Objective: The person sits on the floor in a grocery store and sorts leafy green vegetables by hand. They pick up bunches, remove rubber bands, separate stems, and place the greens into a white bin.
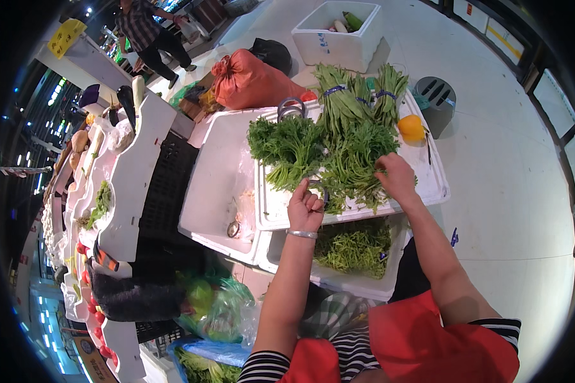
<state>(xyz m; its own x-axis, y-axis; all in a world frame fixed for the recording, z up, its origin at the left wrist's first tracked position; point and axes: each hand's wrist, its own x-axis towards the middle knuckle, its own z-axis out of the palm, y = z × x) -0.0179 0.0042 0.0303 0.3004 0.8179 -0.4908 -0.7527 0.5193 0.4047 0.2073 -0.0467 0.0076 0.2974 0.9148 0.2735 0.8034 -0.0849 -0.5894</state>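
Note:
My left hand (306,207), with a bracelet at the wrist, is raised over the near edge of a white foam lid (275,210), its index finger extended. Leafy greens (287,148) lie just beyond it. My right hand (395,176) is at the right side of a second heap of greens (354,163), fingertips curled near the stems; whether it grips any cannot be told. Behind are bundles of long green beans (345,100) bound with purple ties. A yellow bell pepper (411,128) sits on the lid's right side. Rolls of tape (291,109) lie behind the left greens.
Below the lid, a foam box holds more greens (357,251). An open foam box (211,191) stands left, beside a vegetable display (129,191). A red sack (249,81), another foam box (335,48) and a dark grey stool (436,105) stand beyond. A person (148,38) is at the upper left.

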